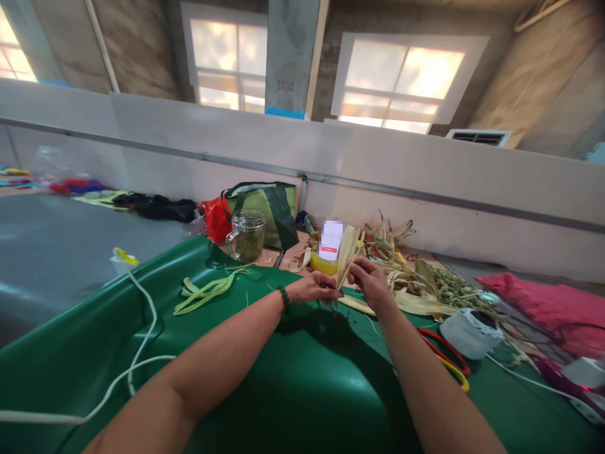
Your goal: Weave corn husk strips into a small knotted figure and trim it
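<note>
Both my hands meet over the green table cover (302, 378), holding a fan of pale dried husk strips (348, 249) that stands upright. My left hand (316, 287), with a dark bead bracelet on the wrist, pinches the lower end of the strips. My right hand (370, 282) closes around them just to the right. More dried husks and stalks (416, 287) lie in a heap right behind my right hand.
A glass jar with a handle (246, 236), a green bag (271, 208) and a red bag (216, 217) stand at the back. Green leaf strips (205, 291) lie at left. A white cable (142, 340), red scissors (447, 356), a white roll (470, 331), a phone (331, 239) and pink cloth (543, 299) surround me.
</note>
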Motion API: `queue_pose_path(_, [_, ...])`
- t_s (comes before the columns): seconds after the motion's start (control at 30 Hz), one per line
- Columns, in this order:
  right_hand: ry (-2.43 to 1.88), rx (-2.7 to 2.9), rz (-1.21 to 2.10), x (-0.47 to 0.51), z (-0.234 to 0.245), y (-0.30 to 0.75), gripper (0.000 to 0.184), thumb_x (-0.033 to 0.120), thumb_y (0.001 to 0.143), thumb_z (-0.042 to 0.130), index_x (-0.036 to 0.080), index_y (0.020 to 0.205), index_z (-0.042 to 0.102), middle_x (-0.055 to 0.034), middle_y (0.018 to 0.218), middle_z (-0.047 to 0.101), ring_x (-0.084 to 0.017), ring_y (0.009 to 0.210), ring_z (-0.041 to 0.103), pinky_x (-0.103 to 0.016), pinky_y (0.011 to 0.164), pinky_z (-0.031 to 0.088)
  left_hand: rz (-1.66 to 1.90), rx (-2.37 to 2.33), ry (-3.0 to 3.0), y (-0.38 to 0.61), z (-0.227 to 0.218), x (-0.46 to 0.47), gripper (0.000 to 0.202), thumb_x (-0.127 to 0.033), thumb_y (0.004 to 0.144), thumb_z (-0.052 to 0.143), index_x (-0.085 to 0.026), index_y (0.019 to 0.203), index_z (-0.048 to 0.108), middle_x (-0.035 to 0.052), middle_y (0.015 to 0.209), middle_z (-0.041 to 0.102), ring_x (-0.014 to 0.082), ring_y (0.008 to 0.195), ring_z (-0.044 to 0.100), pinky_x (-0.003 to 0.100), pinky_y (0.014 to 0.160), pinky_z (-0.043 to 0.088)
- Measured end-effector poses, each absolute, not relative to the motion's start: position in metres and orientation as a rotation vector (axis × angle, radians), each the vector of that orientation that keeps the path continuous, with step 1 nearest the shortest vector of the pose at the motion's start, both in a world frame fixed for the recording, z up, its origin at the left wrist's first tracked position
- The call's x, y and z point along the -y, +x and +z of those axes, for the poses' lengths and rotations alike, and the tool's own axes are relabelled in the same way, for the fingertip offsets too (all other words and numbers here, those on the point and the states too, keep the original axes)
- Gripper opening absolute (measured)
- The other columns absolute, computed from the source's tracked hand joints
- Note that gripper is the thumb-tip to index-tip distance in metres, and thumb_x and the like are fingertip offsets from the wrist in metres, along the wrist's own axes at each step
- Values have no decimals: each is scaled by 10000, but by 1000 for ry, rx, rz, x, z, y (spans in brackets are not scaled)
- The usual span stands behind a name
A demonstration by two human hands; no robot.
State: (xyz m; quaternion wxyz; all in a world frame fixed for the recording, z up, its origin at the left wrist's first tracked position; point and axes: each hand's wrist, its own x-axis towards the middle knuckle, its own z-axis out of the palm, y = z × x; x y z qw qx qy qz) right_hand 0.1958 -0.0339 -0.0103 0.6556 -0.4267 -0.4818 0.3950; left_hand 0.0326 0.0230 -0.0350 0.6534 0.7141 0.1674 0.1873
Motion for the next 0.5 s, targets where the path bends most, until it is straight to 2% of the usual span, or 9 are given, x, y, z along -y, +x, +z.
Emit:
queue_pose_path(0.13, [-1072, 1102, 837, 32, -13, 196, 325, 414, 563, 776, 184, 548, 546, 68, 427, 460, -59, 392, 405, -193, 403, 337, 452, -363, 1677, 34, -34, -20, 401, -455, 583, 823, -102, 703, 674, 29, 631, 639, 110, 582, 587, 232, 596, 458])
queue_pose_path(0.27, [-1167, 989, 810, 26, -18, 201, 314, 389, 533, 709, 194, 476, 469, 50, 434, 467, -56, 370, 376, -201, 367, 298, 603, -322, 1689, 35, -31, -19, 378, -438, 609, 805, -94, 703, 680, 31, 644, 635, 111, 598, 576, 237, 612, 460])
queue_pose_path(0.5, [-1289, 988, 761, 17, -26, 211, 253, 383, 497, 646, 193, 460, 484, 44, 405, 458, -48, 330, 322, -195, 339, 217, 790, -399, 1670, 39, -34, -25, 423, -484, 590, 799, -91, 602, 643, 13, 574, 591, 88, 541, 531, 208, 537, 422])
